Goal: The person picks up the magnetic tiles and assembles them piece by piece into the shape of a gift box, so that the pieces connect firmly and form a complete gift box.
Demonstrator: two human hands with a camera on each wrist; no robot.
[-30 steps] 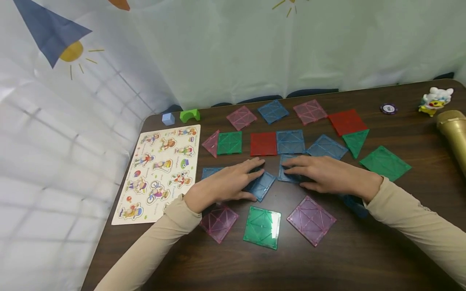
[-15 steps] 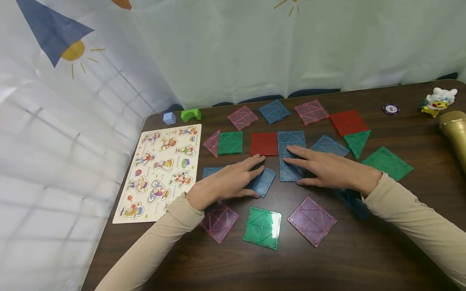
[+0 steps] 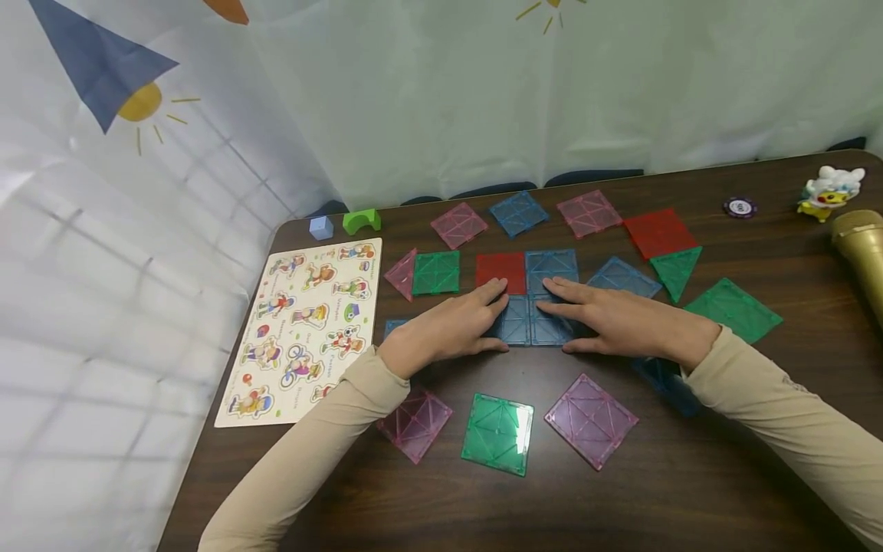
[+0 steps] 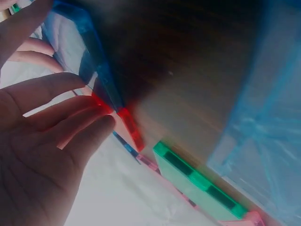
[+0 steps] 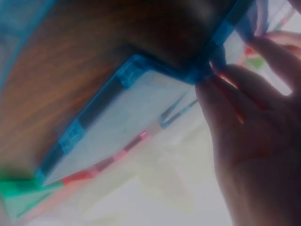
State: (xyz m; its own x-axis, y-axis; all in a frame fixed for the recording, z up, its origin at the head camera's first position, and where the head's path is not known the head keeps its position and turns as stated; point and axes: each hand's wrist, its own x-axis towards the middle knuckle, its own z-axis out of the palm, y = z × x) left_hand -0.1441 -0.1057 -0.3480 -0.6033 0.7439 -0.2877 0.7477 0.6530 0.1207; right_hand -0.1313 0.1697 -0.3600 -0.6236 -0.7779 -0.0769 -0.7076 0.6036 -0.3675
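Four translucent square tiles meet in a two-by-two block mid-table in the head view. A red tile [image 3: 498, 267] and a blue tile [image 3: 550, 264] form its back row. In the front row a left blue tile [image 3: 514, 322] sits against a right blue tile [image 3: 548, 326]. My left hand [image 3: 451, 326] rests its extended fingers and thumb at the left blue tile's outer side. On the other side, my right hand [image 3: 617, 320] lies with spread, fairly straight fingers over the right blue tile, a fingertip reaching the back blue one. Its palm hides part of the tiles below.
Loose tiles surround the block, including a green square [image 3: 498, 434], a purple square [image 3: 591, 421] and a green triangle [image 3: 676, 270]. A picture puzzle board [image 3: 303, 330] lies left. A gold microphone [image 3: 858, 245], a toy figure [image 3: 830, 192] and a poker chip [image 3: 740, 207] are at right.
My left hand has moved right and slightly back, sliding the tilted blue tile straight against the right blue tile. The right hand has shifted slightly back and is now nearly still.
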